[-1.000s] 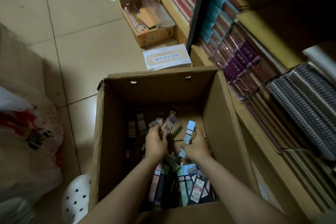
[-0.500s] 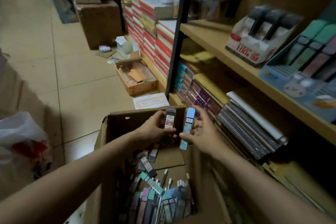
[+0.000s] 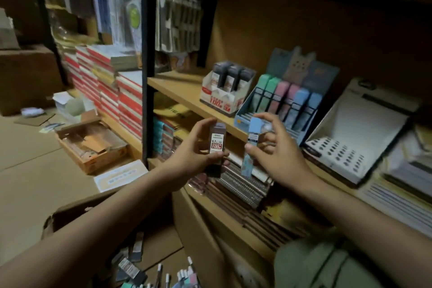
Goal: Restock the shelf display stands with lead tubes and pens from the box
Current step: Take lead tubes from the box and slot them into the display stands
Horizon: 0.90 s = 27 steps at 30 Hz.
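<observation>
Two lead tubes, dark tube (image 3: 216, 145) in L hand (image 3: 196, 147), blue tube (image 3: 251, 145) in R fingers (image 3: 253, 151)

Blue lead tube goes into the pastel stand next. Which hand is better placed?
Right, probably. The right hand already pinches the blue lead tube, just in front of the pastel stand. The left hand holds the dark tube.

dim, warm indoor light leaves the shelf (image 3: 187, 91) recess and upper corners in deep shadow; motion blur softens the hanging packets (image 3: 177, 23) and stacked books (image 3: 105, 72), wide-angle bending at the edges.
</observation>
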Each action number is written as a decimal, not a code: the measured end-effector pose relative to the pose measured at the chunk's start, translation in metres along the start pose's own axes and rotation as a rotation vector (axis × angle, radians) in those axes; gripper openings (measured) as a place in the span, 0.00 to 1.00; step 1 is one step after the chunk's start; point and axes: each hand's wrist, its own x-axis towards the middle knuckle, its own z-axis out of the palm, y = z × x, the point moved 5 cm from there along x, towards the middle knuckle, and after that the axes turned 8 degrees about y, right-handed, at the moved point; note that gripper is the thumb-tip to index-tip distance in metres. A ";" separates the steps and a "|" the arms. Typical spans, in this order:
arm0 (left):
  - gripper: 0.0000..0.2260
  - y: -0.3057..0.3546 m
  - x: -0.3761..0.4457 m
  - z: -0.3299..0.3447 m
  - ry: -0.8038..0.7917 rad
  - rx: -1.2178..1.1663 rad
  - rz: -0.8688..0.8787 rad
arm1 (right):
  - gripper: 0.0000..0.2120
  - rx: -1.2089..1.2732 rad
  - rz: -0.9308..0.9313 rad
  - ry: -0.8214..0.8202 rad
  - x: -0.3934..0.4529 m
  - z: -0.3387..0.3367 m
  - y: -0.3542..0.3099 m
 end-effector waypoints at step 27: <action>0.35 0.004 0.030 0.025 0.121 -0.085 0.033 | 0.20 -0.502 -0.162 0.389 0.081 -0.113 0.027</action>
